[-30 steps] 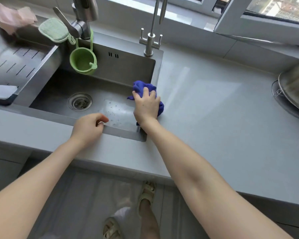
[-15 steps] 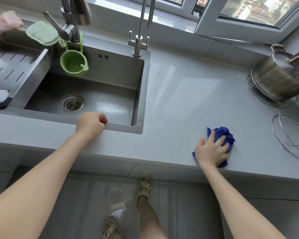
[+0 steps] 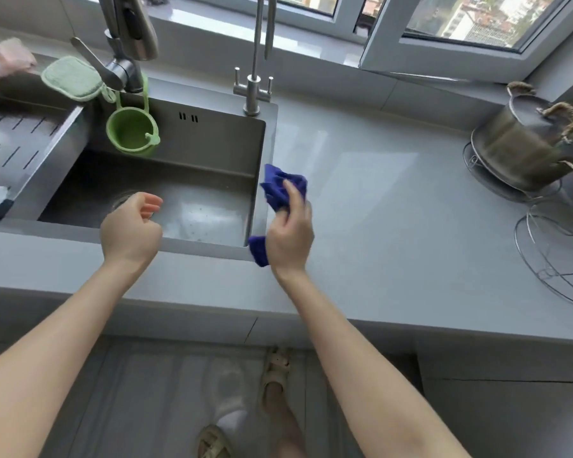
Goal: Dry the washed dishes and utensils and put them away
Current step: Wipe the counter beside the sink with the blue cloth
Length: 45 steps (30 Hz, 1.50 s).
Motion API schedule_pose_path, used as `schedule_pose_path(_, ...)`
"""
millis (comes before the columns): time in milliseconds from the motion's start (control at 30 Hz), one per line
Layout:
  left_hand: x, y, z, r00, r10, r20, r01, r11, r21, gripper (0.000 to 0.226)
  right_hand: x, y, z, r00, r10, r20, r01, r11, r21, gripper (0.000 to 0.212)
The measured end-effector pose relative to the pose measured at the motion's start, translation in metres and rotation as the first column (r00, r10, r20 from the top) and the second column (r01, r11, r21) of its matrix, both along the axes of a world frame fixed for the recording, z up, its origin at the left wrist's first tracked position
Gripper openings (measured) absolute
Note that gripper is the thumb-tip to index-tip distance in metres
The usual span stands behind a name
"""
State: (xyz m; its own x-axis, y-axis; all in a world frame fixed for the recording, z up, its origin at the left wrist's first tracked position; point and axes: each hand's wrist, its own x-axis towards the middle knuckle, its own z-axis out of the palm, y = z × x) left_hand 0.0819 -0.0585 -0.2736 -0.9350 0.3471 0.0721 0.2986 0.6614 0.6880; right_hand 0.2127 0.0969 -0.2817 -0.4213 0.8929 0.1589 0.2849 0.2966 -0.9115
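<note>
Blue cloth (image 3: 283, 186) clamped in right hand (image 3: 290, 236) grip, long axis near-to-far; left hand (image 3: 129, 229) loose

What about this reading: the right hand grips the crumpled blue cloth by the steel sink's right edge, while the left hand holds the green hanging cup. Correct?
No. In the head view the left hand holds nothing, fingers loosely curled over the front of the steel sink; the green cup hangs by the tap, untouched. The right hand grips the crumpled blue cloth by the sink's right edge.
</note>
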Motion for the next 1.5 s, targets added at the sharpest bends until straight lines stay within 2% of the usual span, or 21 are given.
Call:
schedule_pose_path(100, 0.007, 0.020, -0.009, 0.996, -0.079, 0.052, 0.080, 0.997, -0.014, 0.040, 0.075, 0.080, 0.008, 0.972, -0.076, -0.221, -0.049, 0.859, -0.510, 0.036)
schedule_pose_path(133, 0.009, 0.028, -0.011, 0.993, -0.101, 0.064, 0.101, 0.995, -0.006, 0.039, 0.098, 0.101, 0.008, 0.983, -0.077, -0.165, -0.032, 0.819, -0.573, 0.030)
schedule_pose_path(200, 0.012, 0.046, -0.012, 0.989, -0.127, 0.074, 0.126, 0.992, 0.011, 0.039, 0.137, 0.132, 0.006, 0.960, -0.033, 0.276, 0.142, 0.913, -0.383, 0.031)
schedule_pose_path(233, 0.012, 0.055, -0.012, 0.988, -0.136, 0.071, 0.135, 0.991, 0.017, 0.038, 0.156, 0.144, 0.004, 0.860, -0.122, 0.495, 0.230, 0.959, -0.164, 0.039)
schedule_pose_path(267, 0.012, 0.063, -0.012, 0.987, -0.145, 0.065, 0.144, 0.989, 0.021, 0.038, 0.169, 0.151, 0.003, 0.759, -0.244, 0.603, 0.277, 0.960, 0.040, 0.045)
schedule_pose_path(300, 0.011, 0.070, -0.012, 0.986, -0.154, 0.060, 0.153, 0.988, 0.023, 0.037, 0.176, 0.155, 0.003, 0.722, -0.323, 0.612, 0.262, 0.946, 0.190, 0.048)
schedule_pose_path(367, 0.009, 0.081, -0.012, 0.983, -0.178, 0.050, 0.177, 0.984, 0.017, 0.035, 0.174, 0.151, 0.000, 0.719, -0.267, 0.642, 0.078, 0.949, 0.306, 0.055)
schedule_pose_path(467, 0.006, 0.095, -0.013, 0.979, -0.200, 0.030, 0.200, 0.980, 0.005, 0.033, 0.151, 0.137, -0.030, 0.545, 0.016, 0.838, -0.369, 0.903, 0.222, 0.069)
schedule_pose_path(567, 0.001, 0.103, -0.016, 0.977, -0.211, 0.015, 0.211, 0.977, 0.004, 0.031, 0.123, 0.173, -0.043, 0.479, 0.039, 0.877, -0.424, 0.885, 0.192, 0.068)
schedule_pose_path(733, -0.017, 0.104, -0.018, 0.985, -0.169, 0.028, 0.169, 0.986, 0.007, 0.032, 0.035, 0.231, -0.040, 0.425, -0.069, 0.902, -0.152, 0.978, 0.146, 0.052)
schedule_pose_path(800, -0.025, 0.105, -0.018, 0.990, -0.134, 0.039, 0.134, 0.991, 0.014, 0.033, -0.006, 0.206, -0.043, 0.439, -0.026, 0.898, -0.264, 0.951, 0.157, 0.051)
schedule_pose_path(867, -0.030, 0.113, -0.018, 0.993, -0.102, 0.060, 0.101, 0.994, 0.028, 0.034, -0.030, 0.155, -0.048, 0.486, 0.091, 0.869, -0.499, 0.846, 0.190, 0.047)
schedule_pose_path(933, -0.032, 0.127, -0.015, 0.993, -0.098, 0.066, 0.094, 0.994, 0.049, 0.034, -0.030, 0.099, -0.052, 0.542, 0.235, 0.807, -0.702, 0.654, 0.281, 0.045)
schedule_pose_path(1033, -0.034, 0.152, -0.010, 0.989, -0.136, 0.064, 0.132, 0.990, 0.057, 0.033, 0.004, 0.088, -0.057, 0.507, 0.407, 0.760, -0.828, 0.476, 0.297, 0.043)
schedule_pose_path(1067, -0.035, 0.160, -0.009, 0.986, -0.154, 0.068, 0.151, 0.987, 0.047, 0.033, 0.021, 0.109, -0.060, 0.532, 0.373, 0.760, -0.803, 0.506, 0.314, 0.044)
schedule_pose_path(1133, -0.037, 0.174, -0.009, 0.979, -0.184, 0.089, 0.183, 0.983, 0.029, 0.033, 0.063, 0.173, -0.062, 0.640, 0.149, 0.754, -0.600, 0.710, 0.369, 0.049)
schedule_pose_path(1200, -0.038, 0.184, -0.014, 0.971, -0.207, 0.121, 0.208, 0.978, 0.008, 0.033, 0.119, 0.244, -0.058, 0.588, -0.134, 0.798, -0.221, 0.922, 0.317, 0.052)
schedule_pose_path(1267, -0.038, 0.193, -0.022, 0.958, -0.237, 0.159, 0.246, 0.969, -0.037, 0.032, 0.160, 0.295, -0.047, 0.440, -0.292, 0.849, 0.199, 0.954, 0.225, 0.052)
schedule_pose_path(1333, -0.040, 0.202, -0.034, 0.949, -0.262, 0.177, 0.280, 0.956, -0.087, 0.034, 0.153, 0.322, -0.036, 0.341, -0.368, 0.865, 0.414, 0.885, 0.214, 0.056)
schedule_pose_path(1400, -0.041, 0.214, -0.045, 0.944, -0.262, 0.199, 0.289, 0.949, -0.123, 0.040, 0.099, 0.332, -0.037, 0.329, -0.389, 0.861, 0.404, 0.881, 0.244, 0.056)
schedule_pose_path(1500, -0.049, 0.236, -0.054, 0.938, -0.171, 0.301, 0.204, 0.976, -0.080, 0.043, -0.009, 0.305, -0.052, 0.495, -0.241, 0.835, -0.017, 0.958, 0.286, 0.051)
